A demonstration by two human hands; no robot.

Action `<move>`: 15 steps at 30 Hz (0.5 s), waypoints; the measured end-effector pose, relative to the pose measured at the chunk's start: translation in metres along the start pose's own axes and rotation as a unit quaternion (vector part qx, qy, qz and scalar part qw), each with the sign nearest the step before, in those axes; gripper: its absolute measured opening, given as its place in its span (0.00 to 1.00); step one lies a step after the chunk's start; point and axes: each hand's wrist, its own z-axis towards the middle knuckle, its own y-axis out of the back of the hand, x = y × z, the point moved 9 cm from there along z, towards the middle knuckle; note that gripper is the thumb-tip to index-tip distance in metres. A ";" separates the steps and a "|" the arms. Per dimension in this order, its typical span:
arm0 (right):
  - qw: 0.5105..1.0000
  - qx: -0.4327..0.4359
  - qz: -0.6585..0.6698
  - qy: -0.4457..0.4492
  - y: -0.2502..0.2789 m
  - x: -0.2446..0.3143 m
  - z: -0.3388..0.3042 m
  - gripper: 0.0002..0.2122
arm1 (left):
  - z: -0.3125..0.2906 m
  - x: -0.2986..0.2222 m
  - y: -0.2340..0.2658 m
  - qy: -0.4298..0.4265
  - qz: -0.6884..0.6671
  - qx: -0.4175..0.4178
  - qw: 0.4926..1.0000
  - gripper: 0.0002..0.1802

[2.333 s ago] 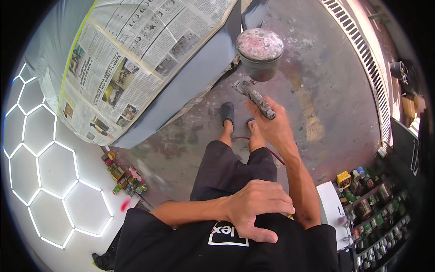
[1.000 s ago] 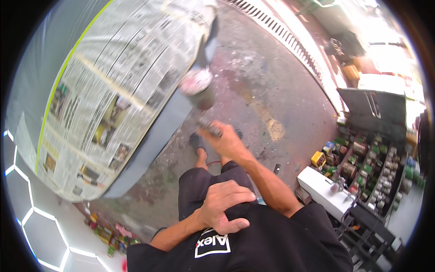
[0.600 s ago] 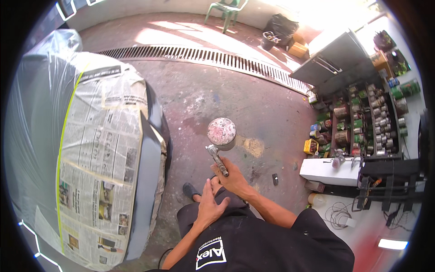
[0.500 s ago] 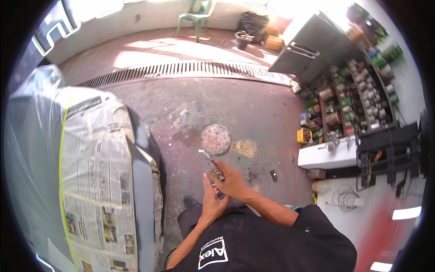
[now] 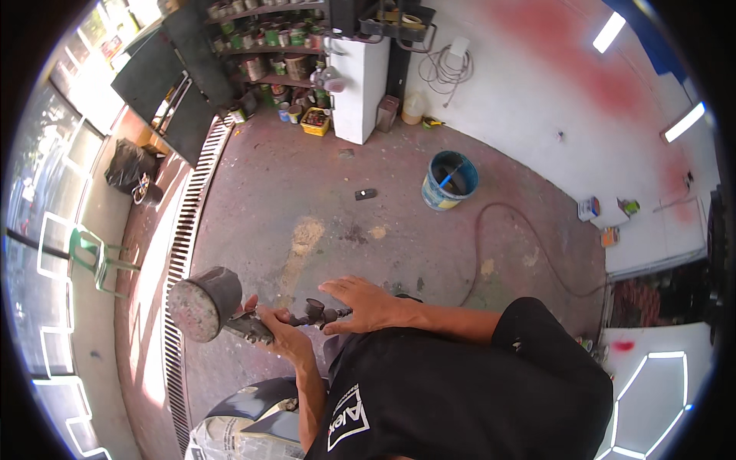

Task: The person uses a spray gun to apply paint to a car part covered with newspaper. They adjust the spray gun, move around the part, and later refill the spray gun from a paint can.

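A paint spray gun (image 5: pixel 249 326) with a large round cup (image 5: pixel 205 303) is in my left hand (image 5: pixel 285 334), whose fingers wrap round its body. Paint spots cover the flat end of the cup. From the gun, a dark metal fitting with a small knob (image 5: pixel 315 310) runs toward my right hand (image 5: pixel 366 303). That hand's fingers are stretched out and apart, with the thumb below, around the fitting's end. Whether the palm touches the fitting I cannot tell.
A blue bucket (image 5: pixel 449 182) with a blue-handled tool stands on the floor, beside a hose (image 5: pixel 529 230). A small black object (image 5: pixel 366 195) lies nearer. Paint cans fill shelves (image 5: pixel 268 46). A floor grate (image 5: pixel 184 230) runs along the left; a paper-covered panel (image 5: pixel 245 433) is below.
My view has swung to the right, bringing the bucket and hose in. The spray gun has passed from my right hand to my left, and my right hand's fingers have opened beside the fitting.
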 end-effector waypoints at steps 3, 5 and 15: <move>0.997 -0.059 0.013 -0.047 -0.009 -0.030 -0.064 0.44 | -0.033 -0.047 -0.058 0.048 -0.077 0.005 0.996 0.20; 0.991 -0.058 0.064 -0.106 -0.007 -0.033 -0.103 0.40 | -0.048 -0.051 -0.080 0.078 -0.067 0.063 0.993 0.28; 0.922 -0.318 0.092 -0.198 0.097 -0.058 -0.298 0.39 | -0.122 -0.084 -0.242 0.084 -0.039 0.270 0.959 0.33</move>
